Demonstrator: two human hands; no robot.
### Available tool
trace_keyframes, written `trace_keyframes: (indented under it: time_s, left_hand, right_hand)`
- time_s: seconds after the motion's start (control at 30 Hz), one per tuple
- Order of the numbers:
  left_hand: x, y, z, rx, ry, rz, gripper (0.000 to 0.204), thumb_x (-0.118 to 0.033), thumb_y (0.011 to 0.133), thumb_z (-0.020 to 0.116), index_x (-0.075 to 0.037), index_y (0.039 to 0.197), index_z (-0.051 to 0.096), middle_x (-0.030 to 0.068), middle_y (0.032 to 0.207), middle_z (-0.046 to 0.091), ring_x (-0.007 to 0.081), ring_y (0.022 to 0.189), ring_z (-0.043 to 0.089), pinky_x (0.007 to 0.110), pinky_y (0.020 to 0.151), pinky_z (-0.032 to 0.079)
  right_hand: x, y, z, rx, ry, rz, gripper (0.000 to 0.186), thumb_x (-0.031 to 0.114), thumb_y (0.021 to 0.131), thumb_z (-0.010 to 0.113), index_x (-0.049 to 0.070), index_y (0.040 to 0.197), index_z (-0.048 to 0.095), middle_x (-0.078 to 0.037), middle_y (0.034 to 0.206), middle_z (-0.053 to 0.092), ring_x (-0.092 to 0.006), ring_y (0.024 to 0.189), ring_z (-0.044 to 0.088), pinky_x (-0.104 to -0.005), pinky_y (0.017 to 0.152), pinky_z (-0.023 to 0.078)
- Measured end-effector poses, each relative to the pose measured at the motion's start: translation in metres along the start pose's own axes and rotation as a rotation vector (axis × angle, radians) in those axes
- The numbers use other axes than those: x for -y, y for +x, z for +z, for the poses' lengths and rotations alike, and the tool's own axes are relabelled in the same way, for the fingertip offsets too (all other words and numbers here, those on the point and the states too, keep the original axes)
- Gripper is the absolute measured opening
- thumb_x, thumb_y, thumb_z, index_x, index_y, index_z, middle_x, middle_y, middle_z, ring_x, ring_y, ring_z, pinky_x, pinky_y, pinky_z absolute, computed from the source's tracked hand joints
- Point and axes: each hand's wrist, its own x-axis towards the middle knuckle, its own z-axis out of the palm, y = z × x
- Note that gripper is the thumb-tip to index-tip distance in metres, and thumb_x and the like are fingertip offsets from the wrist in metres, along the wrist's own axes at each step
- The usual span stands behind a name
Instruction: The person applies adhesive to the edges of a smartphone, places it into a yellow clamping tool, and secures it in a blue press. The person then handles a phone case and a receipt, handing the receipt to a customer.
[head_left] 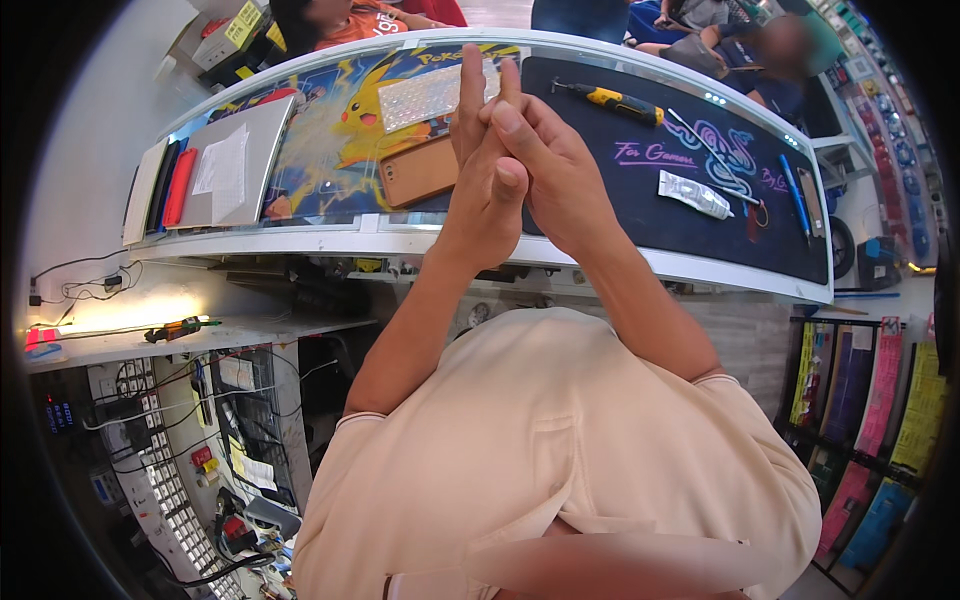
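1. At the upper centre of the frame, the left hand point(478, 205) and the right hand point(562, 180) are pressing together, each pointing a finger toward the top edge.
2. The right thumb is lying across the left hand's fingers; some fingers are hiding behind others, so I cannot tell whether anything is sitting between the palms.
3. Both hands are hovering over the white-edged glass surface point(300, 243).
4. Nearest, just left of centre, a brown rectangular phone case point(418, 172) and a clear bubble-wrap sheet point(415, 100) are lying partly behind the left hand.
5. At upper right, a crumpled silver tube point(693, 194) is resting on a black mat point(600, 230).
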Motion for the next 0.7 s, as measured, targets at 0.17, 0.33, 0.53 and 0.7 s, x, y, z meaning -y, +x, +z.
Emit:
trace_keyframes:
  time_s: [0.17, 0.33, 0.53, 0.7]
  left_hand:
    - [0.0, -0.005, 0.022, 0.049, 0.27, 0.046, 0.107, -0.081, 0.1, 0.013, 0.005, 0.162, 0.033, 0.0274, 0.174, -0.003, 0.0423, 0.158, 0.014, 0.048, 0.125, 0.015]
    - [0.006, 0.008, 0.035, -0.016, 0.036, -0.1, 0.105, -0.078, 0.102, 0.008, 0.003, 0.164, 0.027, 0.0273, 0.174, -0.001, 0.0419, 0.16, 0.01, 0.047, 0.127, 0.012]
    - [-0.002, 0.003, 0.046, 0.093, 0.284, 0.021, 0.105, -0.077, 0.102, 0.01, 0.006, 0.165, 0.023, 0.0271, 0.174, 0.001, 0.0397, 0.161, 0.006, 0.047, 0.127, 0.005]
    - [-0.014, 0.001, 0.044, 0.125, 0.164, -0.006, 0.104, -0.079, 0.102, 0.012, 0.004, 0.164, 0.028, 0.0253, 0.174, 0.001, 0.0414, 0.161, 0.006, 0.048, 0.128, 0.005]
  right_hand:
    - [0.0, 0.014, -0.029, -0.045, -0.001, 0.121, 0.054, 0.06, 0.104, 0.058, 0.009, 0.09, 0.06, -0.003, 0.083, 0.062, -0.0107, 0.076, 0.059, -0.0245, 0.068, 0.05]
    - [-0.004, 0.009, -0.031, -0.054, 0.155, 0.114, 0.053, 0.062, 0.105, 0.054, 0.01, 0.097, 0.06, -0.001, 0.089, 0.061, -0.0118, 0.079, 0.06, -0.0261, 0.073, 0.051]
    - [0.012, 0.021, -0.049, -0.123, 0.09, 0.276, 0.057, 0.064, 0.107, 0.047, 0.011, 0.086, 0.056, 0.0, 0.085, 0.057, -0.0127, 0.076, 0.058, -0.0272, 0.071, 0.051]
    - [0.009, 0.022, -0.042, -0.213, 0.101, 0.122, 0.059, 0.064, 0.11, 0.037, 0.01, 0.103, 0.061, -0.001, 0.093, 0.057, -0.0124, 0.084, 0.058, -0.0277, 0.079, 0.052]
